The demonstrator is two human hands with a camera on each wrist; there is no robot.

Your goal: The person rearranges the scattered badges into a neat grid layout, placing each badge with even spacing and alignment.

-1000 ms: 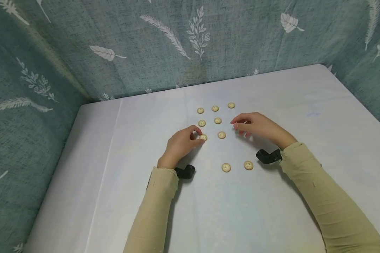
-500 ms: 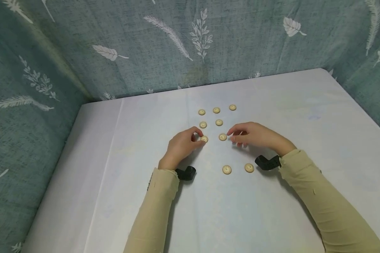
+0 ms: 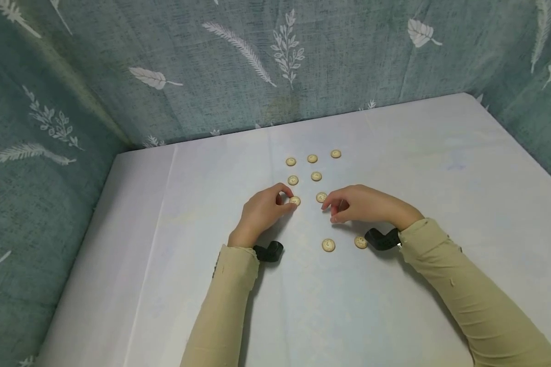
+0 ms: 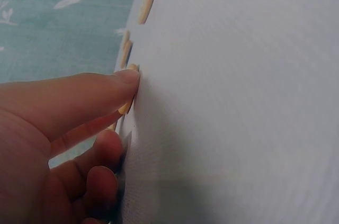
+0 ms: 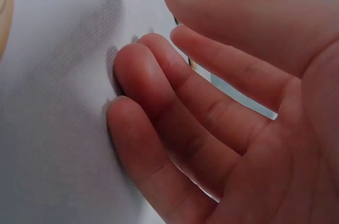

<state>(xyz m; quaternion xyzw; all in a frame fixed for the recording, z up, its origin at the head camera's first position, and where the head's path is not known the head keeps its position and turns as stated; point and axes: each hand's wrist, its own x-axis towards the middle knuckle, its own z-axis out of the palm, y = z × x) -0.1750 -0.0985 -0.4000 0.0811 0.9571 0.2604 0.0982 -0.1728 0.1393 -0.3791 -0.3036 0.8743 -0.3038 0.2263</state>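
Note:
Small round pale-wood discs with dark marks lie on the white tabletop in the head view. My left hand pinches the nearest disc of the left column between thumb and forefinger; in the left wrist view the thumb covers most of that disc. My right hand hovers low over the table, fingers loosely bent and holding nothing. Its forefinger tip is right by the middle-column disc. In the right wrist view its fingertips are close to the cloth, apart from a disc at the left edge.
Farther back lie three discs in a row, the middle one among them, with two more in front. Nearer me are two discs, one partly behind the right wrist's black camera. A green leaf-print curtain borders the table.
My right hand has come left and toward me, from beside the second row down to the middle-column disc's right side. My left hand keeps its pinch on the same disc.

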